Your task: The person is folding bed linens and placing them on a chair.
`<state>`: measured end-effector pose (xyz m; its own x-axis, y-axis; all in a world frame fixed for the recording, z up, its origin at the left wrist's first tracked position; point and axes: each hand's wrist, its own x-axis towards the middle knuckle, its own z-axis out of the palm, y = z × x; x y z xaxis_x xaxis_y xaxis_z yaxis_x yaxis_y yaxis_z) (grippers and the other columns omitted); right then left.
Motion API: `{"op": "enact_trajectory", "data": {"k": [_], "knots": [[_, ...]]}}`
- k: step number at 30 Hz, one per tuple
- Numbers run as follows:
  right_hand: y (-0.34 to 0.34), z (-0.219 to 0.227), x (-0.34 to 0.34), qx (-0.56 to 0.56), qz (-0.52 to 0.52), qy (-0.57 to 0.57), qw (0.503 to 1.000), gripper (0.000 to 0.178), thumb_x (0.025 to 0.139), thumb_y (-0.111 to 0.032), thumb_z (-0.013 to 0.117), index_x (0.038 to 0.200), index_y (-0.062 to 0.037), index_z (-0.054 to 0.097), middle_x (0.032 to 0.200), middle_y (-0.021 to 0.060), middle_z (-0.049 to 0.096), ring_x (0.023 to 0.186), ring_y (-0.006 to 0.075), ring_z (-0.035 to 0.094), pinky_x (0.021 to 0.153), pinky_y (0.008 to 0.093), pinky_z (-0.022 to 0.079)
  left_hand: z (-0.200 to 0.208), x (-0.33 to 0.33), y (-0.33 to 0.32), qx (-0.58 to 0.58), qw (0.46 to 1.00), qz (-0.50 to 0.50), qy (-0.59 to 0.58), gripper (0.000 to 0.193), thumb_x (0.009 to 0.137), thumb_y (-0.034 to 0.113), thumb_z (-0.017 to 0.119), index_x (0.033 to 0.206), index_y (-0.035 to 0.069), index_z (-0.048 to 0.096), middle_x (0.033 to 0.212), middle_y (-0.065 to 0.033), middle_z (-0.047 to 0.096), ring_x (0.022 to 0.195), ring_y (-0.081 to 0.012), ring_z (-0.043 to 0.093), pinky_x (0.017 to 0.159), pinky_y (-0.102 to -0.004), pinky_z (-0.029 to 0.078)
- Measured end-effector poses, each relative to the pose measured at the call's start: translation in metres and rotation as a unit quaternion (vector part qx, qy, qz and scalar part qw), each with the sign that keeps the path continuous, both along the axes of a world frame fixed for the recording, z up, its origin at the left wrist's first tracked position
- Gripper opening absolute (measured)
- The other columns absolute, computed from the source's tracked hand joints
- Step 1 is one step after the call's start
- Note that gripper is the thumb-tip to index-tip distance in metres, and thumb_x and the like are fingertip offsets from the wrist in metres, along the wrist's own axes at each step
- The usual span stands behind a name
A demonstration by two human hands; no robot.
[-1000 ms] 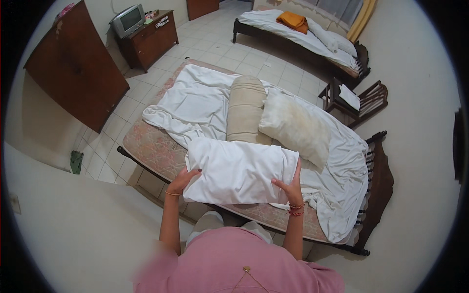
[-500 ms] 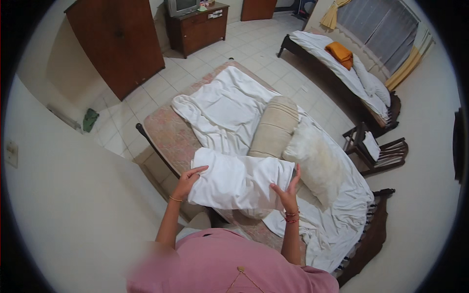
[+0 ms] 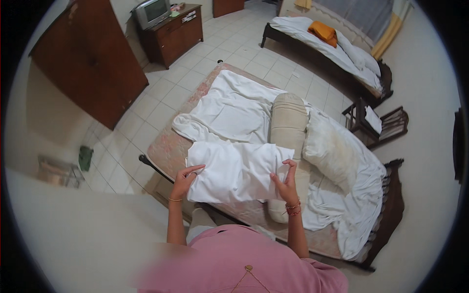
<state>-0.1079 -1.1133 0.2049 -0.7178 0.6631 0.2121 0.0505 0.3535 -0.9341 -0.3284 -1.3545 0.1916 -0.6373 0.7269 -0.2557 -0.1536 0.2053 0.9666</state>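
Note:
A folded white cloth (image 3: 235, 172) is stretched between my hands above the near side of the bed. My left hand (image 3: 185, 181) grips its left edge, thumb and fingers closed on the fabric. At the right edge, my right hand (image 3: 286, 183) holds it with the thumb on top and the fingers behind. Beyond the cloth lies a rumpled white sheet (image 3: 237, 115) on the pink patterned mattress (image 3: 167, 146). A beige bolster (image 3: 289, 122) stretches across the bed, partly covered by the cloth. Beside it rests a fluffy cream pillow (image 3: 330, 151).
The dark headboard (image 3: 391, 210) stands at the right. Beyond the bed are a wooden chair (image 3: 373, 122) and a second bed (image 3: 312, 53) with an orange bundle. A wardrobe (image 3: 93, 63) and a television cabinet (image 3: 176, 36) stand far left; a green cloth (image 3: 85, 158) lies near the wall.
The view has shifted, so the bed and room sit differently in the picture. My hands still hold the cloth, its upper edge now a little flatter; the right fingers are more bent.

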Motion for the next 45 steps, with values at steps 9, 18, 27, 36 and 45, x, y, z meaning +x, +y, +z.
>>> {"op": "enact_trajectory", "data": {"k": [9, 18, 27, 36, 45], "knots": [[-0.056, 0.020, -0.117, -0.140, -0.071, 0.010, 0.988, 0.014, 0.080, -0.002, 0.045, 0.084, 0.0008, 0.059, 0.080, 0.0038, 0.059, 0.077, 0.0081, 0.050, 0.075, 0.0200, 0.038, 0.019, -0.143, -0.019, 0.065, 0.986, -0.057, 0.143, 0.041, 0.072, -0.002, 0.052, 0.113, 0.001, 0.050, 0.113, -0.0099, 0.053, 0.104, -0.0129, 0.047, 0.090, -0.0251, 0.033], [-0.087, 0.028, -0.161, -0.164, -0.066, -0.042, 0.983, 0.021, 0.078, -0.009, 0.053, 0.095, 0.0004, 0.061, 0.093, 0.0084, 0.062, 0.086, 0.0116, 0.055, 0.078, 0.0229, 0.040, 0.013, -0.180, -0.044, 0.057, 0.984, -0.039, 0.167, 0.044, 0.071, -0.001, 0.058, 0.114, 0.002, 0.049, 0.107, -0.0113, 0.055, 0.095, -0.0103, 0.049, 0.086, -0.0236, 0.035], [-0.102, 0.022, -0.216, -0.127, 0.057, -0.083, 0.987, 0.024, 0.078, -0.008, 0.053, 0.099, 0.0001, 0.059, 0.097, 0.0088, 0.060, 0.091, 0.0132, 0.054, 0.081, 0.0249, 0.039, 0.007, -0.196, -0.092, 0.049, 0.982, 0.059, 0.172, 0.044, 0.071, -0.003, 0.055, 0.114, 0.002, 0.049, 0.108, -0.0128, 0.055, 0.099, -0.0123, 0.049, 0.088, -0.0242, 0.034], [-0.160, 0.020, -0.306, -0.169, 0.013, -0.068, 0.983, 0.024, 0.079, -0.010, 0.052, 0.100, 0.0000, 0.059, 0.098, 0.0082, 0.060, 0.092, 0.0133, 0.054, 0.082, 0.0250, 0.039, 0.022, -0.309, -0.138, 0.063, 0.986, 0.006, 0.156, 0.048, 0.067, 0.003, 0.065, 0.112, 0.002, 0.051, 0.111, -0.0132, 0.053, 0.103, -0.0171, 0.048, 0.091, -0.0282, 0.034], [-0.212, 0.024, -0.415, -0.189, -0.055, -0.029, 0.980, 0.024, 0.077, -0.007, 0.048, 0.096, 0.0028, 0.060, 0.095, 0.0098, 0.061, 0.091, 0.0140, 0.054, 0.083, 0.0248, 0.038, 0.032, -0.432, -0.170, 0.075, 0.982, -0.042, 0.166, 0.044, 0.070, 0.007, 0.064, 0.112, 0.000, 0.051, 0.110, -0.0135, 0.054, 0.104, -0.0182, 0.048, 0.090, -0.0288, 0.034]]}}
